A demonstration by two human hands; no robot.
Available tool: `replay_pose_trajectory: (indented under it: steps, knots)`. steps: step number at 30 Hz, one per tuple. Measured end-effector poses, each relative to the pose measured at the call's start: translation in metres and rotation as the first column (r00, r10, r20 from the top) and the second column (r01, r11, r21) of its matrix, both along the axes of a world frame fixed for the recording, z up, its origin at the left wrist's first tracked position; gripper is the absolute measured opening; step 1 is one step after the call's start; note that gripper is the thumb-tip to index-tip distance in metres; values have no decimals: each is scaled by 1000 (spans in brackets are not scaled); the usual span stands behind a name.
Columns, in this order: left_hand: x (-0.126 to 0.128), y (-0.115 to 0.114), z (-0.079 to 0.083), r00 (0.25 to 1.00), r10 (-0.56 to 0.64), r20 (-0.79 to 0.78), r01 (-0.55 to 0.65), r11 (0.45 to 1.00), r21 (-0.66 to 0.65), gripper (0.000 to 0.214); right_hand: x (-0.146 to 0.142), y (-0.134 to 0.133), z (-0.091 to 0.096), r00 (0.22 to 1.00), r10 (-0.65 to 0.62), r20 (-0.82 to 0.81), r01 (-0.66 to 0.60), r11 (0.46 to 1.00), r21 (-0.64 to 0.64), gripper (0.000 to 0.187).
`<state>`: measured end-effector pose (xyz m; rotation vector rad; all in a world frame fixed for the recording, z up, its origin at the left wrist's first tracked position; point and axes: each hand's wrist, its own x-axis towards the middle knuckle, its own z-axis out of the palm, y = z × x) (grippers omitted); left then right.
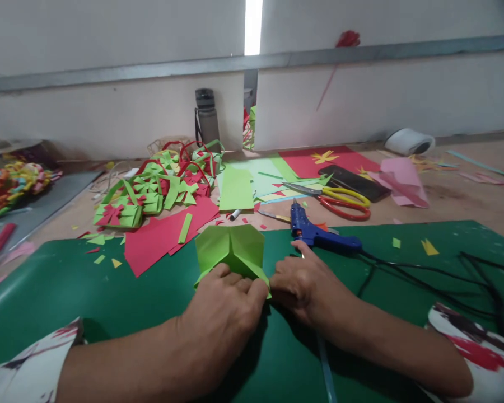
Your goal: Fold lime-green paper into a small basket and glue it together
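A light green folded paper (231, 240), creased down its middle, stands partly open over the green mat. My left hand (229, 302) is closed over its near edge, the knuckles hiding the lower folds. At the paper's right corner, my right hand (302, 285) has its fingers curled in and pressed against the edge, with one finger pointing outward. Just beyond that finger lies a blue glue gun (319, 232) on the mat. What is between the right fingertips is mostly hidden.
Behind the mat (121, 313) lie scissors (340, 198), a dark phone (355, 182), red paper (168, 232) and a pile of green paper baskets (151, 190). A bottle (208, 117) stands by the wall. Black cable (424, 268) runs right. A pale blue strip (326, 369) lies below my right hand.
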<state>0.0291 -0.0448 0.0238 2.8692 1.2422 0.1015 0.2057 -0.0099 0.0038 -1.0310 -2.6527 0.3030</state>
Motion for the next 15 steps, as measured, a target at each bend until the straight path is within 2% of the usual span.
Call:
replay_pose_trajectory:
  steps: [3, 6, 10, 12, 15]
  knots:
    - [-5, 0, -7, 998, 0, 64, -5, 997, 80, 19, 3, 4, 9, 999, -29, 23, 31, 997, -76, 24]
    - [-7, -1, -9, 998, 34, 56, -38, 997, 72, 14, 1, 8, 14, 991, -124, -55, 119, 989, -86, 5]
    - [-8, -2, -5, 996, 78, 42, -78, 997, -19, 12, -7, 15, 16, 969, -204, -139, 186, 973, -134, 18]
    - [-9, -3, -3, 995, 97, 38, -95, 994, -51, 13, -11, 18, 16, 968, -197, -158, 166, 968, -187, 6]
    - [-8, -3, 0, 990, 136, 32, -134, 989, -63, 9, -14, 21, 16, 970, -165, -181, 122, 967, -225, 19]
